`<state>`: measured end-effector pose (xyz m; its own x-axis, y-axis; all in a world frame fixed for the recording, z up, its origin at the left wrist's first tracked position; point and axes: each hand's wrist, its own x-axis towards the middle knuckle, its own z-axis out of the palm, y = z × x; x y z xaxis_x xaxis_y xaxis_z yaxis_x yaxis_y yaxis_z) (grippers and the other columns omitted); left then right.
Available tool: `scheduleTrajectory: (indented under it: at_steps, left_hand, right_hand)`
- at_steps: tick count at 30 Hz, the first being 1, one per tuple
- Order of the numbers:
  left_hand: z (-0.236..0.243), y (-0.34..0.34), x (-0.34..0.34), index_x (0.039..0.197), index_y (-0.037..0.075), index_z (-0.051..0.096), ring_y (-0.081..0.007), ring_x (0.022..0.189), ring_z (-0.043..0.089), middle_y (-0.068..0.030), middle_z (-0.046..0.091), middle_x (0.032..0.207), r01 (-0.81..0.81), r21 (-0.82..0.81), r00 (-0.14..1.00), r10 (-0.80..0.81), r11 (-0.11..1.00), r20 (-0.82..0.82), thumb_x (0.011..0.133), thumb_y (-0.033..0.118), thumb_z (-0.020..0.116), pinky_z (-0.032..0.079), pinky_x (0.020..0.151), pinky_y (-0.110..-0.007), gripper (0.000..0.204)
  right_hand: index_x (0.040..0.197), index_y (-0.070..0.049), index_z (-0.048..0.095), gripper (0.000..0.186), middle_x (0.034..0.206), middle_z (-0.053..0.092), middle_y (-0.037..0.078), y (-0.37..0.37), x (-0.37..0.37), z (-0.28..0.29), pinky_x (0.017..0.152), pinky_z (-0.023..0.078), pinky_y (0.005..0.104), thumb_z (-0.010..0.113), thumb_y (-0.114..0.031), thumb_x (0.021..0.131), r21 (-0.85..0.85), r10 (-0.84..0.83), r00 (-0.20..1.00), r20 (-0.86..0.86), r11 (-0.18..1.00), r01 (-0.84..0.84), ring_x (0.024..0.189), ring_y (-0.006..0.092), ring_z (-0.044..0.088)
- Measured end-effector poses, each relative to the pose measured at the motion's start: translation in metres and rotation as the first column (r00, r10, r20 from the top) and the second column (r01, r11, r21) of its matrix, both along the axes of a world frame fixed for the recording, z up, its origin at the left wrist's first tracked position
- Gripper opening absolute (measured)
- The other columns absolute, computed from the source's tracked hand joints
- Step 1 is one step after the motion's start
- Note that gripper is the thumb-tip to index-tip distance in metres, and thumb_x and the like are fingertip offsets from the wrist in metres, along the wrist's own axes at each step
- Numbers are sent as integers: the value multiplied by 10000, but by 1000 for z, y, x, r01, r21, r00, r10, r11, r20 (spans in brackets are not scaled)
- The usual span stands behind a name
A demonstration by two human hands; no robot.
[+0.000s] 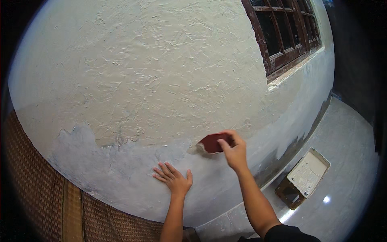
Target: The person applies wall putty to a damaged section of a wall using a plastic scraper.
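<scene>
My right hand grips a dark red, flat scraper, thumb on its near face and fingers behind it. The scraper's left edge meets the wall, where a small damp-looking patch of filler shows. To the left and lower down, my left hand rests flat on the smooth grey-white lower band of the wall, fingers spread and holding nothing. Above both hands the wall is cream and roughly textured, with a ragged border where it meets the smooth band.
A brown wooden window frame with dark panes is set into the wall at upper right. On the grey floor at right, a tray of whitish paste sits on a small brown stool. Brown woven matting runs along the lower left.
</scene>
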<state>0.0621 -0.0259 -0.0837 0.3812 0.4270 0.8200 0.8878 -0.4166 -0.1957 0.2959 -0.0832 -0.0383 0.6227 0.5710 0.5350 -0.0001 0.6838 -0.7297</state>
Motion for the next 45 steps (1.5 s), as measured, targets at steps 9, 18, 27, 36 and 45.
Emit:
scheduleTrajectory:
  at_steps: [9, 18, 27, 36, 45]
  left_hand:
    - [0, -1, 2, 1453, -103, -54, -578, 1367, -140, -320, -85, 1522, -5, 3, 1000, 5, 1000, 0, 729, 405, 669, -88, 1052, -699, 1143]
    - [-4, 3, 0, 1476, -66, -52, -587, 1371, -93, -281, -69, 1543, -7, -1, 999, 7, 1000, 31, 734, 442, 651, -44, 1042, -728, 1141]
    - [-2, 0, 1, 1471, -73, -66, -585, 1371, -104, -286, -78, 1540, -13, -14, 1000, 13, 1000, 24, 732, 431, 653, -56, 1042, -723, 1148]
    - [1, -1, 0, 1456, -94, -68, -574, 1369, -143, -321, -97, 1522, -25, -27, 1000, 25, 999, 5, 728, 406, 665, -95, 1051, -698, 1148]
    - [-1, 1, 0, 1474, -68, -67, -579, 1373, -114, -285, -80, 1540, 5, 8, 1000, -5, 1000, 25, 728, 432, 658, -56, 1043, -725, 1154]
  right_hand:
    - [1055, -6, 628, 239, 925, 684, 87, 4, 11, -5, 786, 510, 277, 649, 33, 821, 2, -54, 998, 17, 999, 54, 866, 140, 639]
    - [1103, 14, 596, 259, 1001, 655, 80, 0, 15, 2, 815, 504, 264, 623, 51, 848, -94, -63, 981, 181, 992, 81, 911, 136, 625]
    - [1028, 14, 639, 232, 885, 695, 113, 4, 19, 2, 780, 518, 291, 664, 9, 797, -76, -133, 984, 119, 987, 143, 849, 154, 658]
    - [1028, -1, 650, 231, 927, 695, 118, -3, 22, 11, 787, 520, 291, 642, 43, 801, -90, -137, 959, 249, 982, 163, 857, 172, 671]
    - [1044, 2, 651, 251, 932, 703, 127, -6, 32, 23, 793, 521, 298, 642, 35, 795, -52, -143, 965, 220, 986, 158, 858, 185, 676]
